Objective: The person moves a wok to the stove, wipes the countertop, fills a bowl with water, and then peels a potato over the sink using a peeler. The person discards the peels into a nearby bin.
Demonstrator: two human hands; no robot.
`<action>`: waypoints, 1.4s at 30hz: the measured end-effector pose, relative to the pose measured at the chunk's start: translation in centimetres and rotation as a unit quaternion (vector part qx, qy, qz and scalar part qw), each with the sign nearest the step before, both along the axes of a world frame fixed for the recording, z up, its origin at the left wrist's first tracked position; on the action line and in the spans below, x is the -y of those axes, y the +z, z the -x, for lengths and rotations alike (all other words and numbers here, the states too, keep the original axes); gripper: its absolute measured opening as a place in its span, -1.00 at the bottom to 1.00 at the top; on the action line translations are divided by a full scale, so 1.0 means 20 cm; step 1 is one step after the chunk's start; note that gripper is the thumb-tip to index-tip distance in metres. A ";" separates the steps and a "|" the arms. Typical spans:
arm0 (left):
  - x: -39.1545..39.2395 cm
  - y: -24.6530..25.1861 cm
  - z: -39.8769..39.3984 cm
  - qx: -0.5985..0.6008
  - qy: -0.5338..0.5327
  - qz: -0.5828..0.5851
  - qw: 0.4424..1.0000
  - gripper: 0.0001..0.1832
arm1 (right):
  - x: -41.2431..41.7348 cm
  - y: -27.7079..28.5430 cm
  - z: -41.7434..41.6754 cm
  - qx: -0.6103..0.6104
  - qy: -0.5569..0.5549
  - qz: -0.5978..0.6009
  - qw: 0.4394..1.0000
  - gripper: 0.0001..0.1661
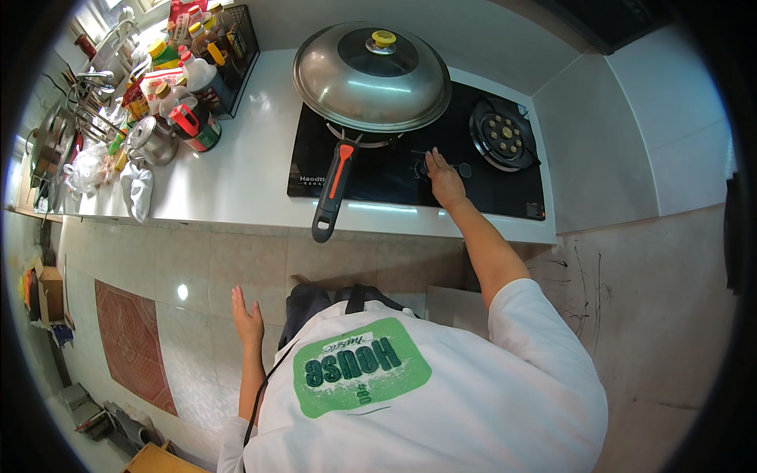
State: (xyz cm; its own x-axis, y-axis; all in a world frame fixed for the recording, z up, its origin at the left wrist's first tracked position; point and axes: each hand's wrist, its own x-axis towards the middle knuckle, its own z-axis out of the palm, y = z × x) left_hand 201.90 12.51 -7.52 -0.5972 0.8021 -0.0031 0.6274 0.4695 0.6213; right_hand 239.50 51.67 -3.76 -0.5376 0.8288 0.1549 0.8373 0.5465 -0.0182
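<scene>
My right hand reaches over the front of a black glass gas cooktop. Its fingers point away from me and lie at the left control knob, partly covering it. The thumb is hidden, so the grip is unclear. To the right of that hand is a second control knob. On the left burner stands a wok under a domed steel lid with a dark glass centre and a yellow knob. The black and orange wok handle juts past the counter edge. My left hand hangs beside my body, empty, fingers apart.
An uncovered burner sits at the right, near the tiled wall. Sauce bottles and a black wire rack crowd the left counter. A steel pot and a white cloth lie near its front edge.
</scene>
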 end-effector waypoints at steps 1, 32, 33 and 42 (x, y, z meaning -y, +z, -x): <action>0.01 0.00 0.00 0.001 -0.001 0.001 1.000 -0.38 | 0.00 -0.01 0.00 0.008 0.001 -0.007 1.000 -0.44; 0.17 -0.04 -0.04 0.019 0.006 0.042 0.999 -0.37 | 0.08 0.08 0.05 0.007 -0.026 0.026 0.999 -0.37; 0.17 -0.04 -0.04 0.021 0.007 0.043 0.999 -0.38 | 0.07 0.07 0.04 0.004 -0.026 0.024 0.999 -0.37; 0.15 -0.03 -0.05 0.023 0.004 0.052 0.998 -0.38 | 0.08 0.07 0.04 -0.011 -0.035 0.037 0.999 -0.36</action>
State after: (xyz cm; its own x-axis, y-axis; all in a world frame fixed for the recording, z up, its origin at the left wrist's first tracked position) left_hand 202.85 9.43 -8.13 -0.6016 0.7907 -0.1135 0.5947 0.5382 0.5972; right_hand 238.68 50.10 -2.44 -0.4756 0.8736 0.1030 0.8719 0.4837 -0.0764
